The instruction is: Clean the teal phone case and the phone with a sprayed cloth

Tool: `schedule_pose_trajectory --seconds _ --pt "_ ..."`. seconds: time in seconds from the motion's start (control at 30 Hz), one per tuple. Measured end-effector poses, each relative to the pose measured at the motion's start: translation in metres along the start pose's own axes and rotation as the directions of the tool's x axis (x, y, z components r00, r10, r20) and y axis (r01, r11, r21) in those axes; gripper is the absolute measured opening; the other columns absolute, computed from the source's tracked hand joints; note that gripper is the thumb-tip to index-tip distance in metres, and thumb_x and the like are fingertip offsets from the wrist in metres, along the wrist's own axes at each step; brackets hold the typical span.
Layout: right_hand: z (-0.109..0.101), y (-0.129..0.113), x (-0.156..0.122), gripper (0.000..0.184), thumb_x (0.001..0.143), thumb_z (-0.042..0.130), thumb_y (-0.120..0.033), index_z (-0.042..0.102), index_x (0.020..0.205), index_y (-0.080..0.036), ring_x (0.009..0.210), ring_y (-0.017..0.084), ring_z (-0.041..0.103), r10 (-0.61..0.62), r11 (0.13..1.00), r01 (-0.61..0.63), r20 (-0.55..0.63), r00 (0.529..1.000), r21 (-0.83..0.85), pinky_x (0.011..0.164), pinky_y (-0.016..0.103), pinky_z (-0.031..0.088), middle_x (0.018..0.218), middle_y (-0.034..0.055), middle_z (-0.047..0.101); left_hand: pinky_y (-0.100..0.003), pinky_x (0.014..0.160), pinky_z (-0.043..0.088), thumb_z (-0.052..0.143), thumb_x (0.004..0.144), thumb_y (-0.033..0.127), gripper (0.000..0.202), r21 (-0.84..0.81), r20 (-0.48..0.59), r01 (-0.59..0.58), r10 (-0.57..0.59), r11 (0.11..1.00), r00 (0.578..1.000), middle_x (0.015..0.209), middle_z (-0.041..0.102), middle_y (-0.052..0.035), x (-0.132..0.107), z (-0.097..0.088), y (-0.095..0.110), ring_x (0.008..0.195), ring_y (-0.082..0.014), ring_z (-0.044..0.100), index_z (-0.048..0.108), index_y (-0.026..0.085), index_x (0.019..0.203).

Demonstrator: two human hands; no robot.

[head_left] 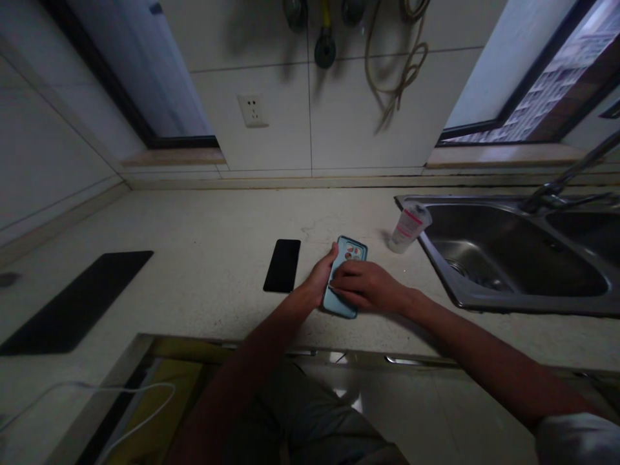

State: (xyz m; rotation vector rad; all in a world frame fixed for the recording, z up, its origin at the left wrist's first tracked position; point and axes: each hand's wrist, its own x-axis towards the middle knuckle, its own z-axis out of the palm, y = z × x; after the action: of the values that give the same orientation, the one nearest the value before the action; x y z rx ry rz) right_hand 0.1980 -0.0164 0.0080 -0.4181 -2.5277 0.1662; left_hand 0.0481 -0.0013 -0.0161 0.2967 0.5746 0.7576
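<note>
A pale grey sleeve (576,442) of soft, slightly rumpled cloth shows at the edge of what I can see, stopping well above the wrist and leaving the right forearm (465,336) bare. The left hand (318,282) and right hand (368,286) are bare too. Over the legs there's dull, dark grey clothing (322,420), loosely creased, its cut hard to make out in this dim light.
</note>
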Motion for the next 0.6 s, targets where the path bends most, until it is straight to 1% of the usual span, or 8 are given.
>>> schedule_pose_trajectory --seconds 0.1,0.2,0.27,0.4,0.47,0.6 --pt "0.0028 -0.0067 0.0008 0.031 0.102 0.043 -0.026 0.072 0.099 -0.015 0.080 0.018 0.062 -0.098 0.995 0.095 0.085 0.992 0.044 0.071 0.031 0.050 0.088 0.0096 0.067 -0.035 0.069 0.056 0.040 0.097 0.060 0.059 0.016 0.034 0.035 -0.036 0.999 0.999 0.084 0.073 -0.0131 0.0001 0.0016 -0.0007 0.070 -0.0240 0.070 0.068 0.012 0.114" --pt "0.0030 -0.0097 0.0010 0.033 0.103 0.040 -0.025 0.071 0.099 -0.015 0.080 0.018 0.061 -0.137 0.989 0.129 0.136 0.981 0.064 0.072 0.030 0.049 0.087 0.0091 0.066 -0.036 0.080 0.055 0.034 0.099 0.060 0.064 0.019 0.045 0.007 -0.008 1.000 0.999 0.093 0.075 -0.0162 0.0000 0.0035 -0.0006 0.081 -0.0256 0.072 0.066 0.009 0.120" --pt "0.0012 -0.0105 0.0013 0.033 0.103 0.039 -0.025 0.071 0.100 -0.016 0.080 0.017 0.060 -0.135 0.990 0.127 0.154 0.979 0.061 0.071 0.029 0.048 0.087 0.0085 0.066 -0.035 0.084 0.054 0.032 0.099 0.060 0.066 0.024 0.048 -0.011 0.010 1.000 0.999 0.096 0.075 -0.0169 0.0002 0.0040 0.0000 0.085 -0.0258 0.072 0.066 0.008 0.122" --pt "-0.0022 -0.0104 0.0020 0.032 0.103 0.040 -0.026 0.070 0.096 -0.017 0.077 0.017 0.059 -0.134 0.990 0.123 0.167 0.977 0.073 0.070 0.029 0.047 0.086 0.0076 0.065 -0.036 0.088 0.052 0.027 0.099 0.062 0.071 0.037 0.051 -0.033 0.031 0.999 0.998 0.096 0.075 -0.0179 0.0010 0.0024 0.0017 0.088 -0.0263 0.072 0.066 0.006 0.120" --pt "-0.0025 -0.0097 0.0019 0.031 0.103 0.041 -0.026 0.070 0.094 -0.016 0.077 0.016 0.059 -0.135 0.988 0.119 0.182 0.974 0.097 0.070 0.029 0.046 0.086 0.0080 0.065 -0.036 0.089 0.052 0.028 0.099 0.062 0.071 0.043 0.041 -0.040 0.039 0.998 0.998 0.096 0.075 -0.0184 0.0016 0.0007 0.0024 0.089 -0.0267 0.072 0.067 0.006 0.119" --pt "-0.0030 -0.0075 0.0012 0.030 0.103 0.043 -0.027 0.069 0.098 -0.014 0.079 0.017 0.060 -0.129 0.986 0.102 0.218 0.968 0.130 0.072 0.029 0.046 0.086 0.0086 0.065 -0.036 0.090 0.051 0.030 0.098 0.062 0.071 0.040 0.033 -0.049 0.047 0.998 0.998 0.097 0.075 -0.0189 0.0026 -0.0017 0.0034 0.090 -0.0273 0.072 0.068 0.005 0.117"
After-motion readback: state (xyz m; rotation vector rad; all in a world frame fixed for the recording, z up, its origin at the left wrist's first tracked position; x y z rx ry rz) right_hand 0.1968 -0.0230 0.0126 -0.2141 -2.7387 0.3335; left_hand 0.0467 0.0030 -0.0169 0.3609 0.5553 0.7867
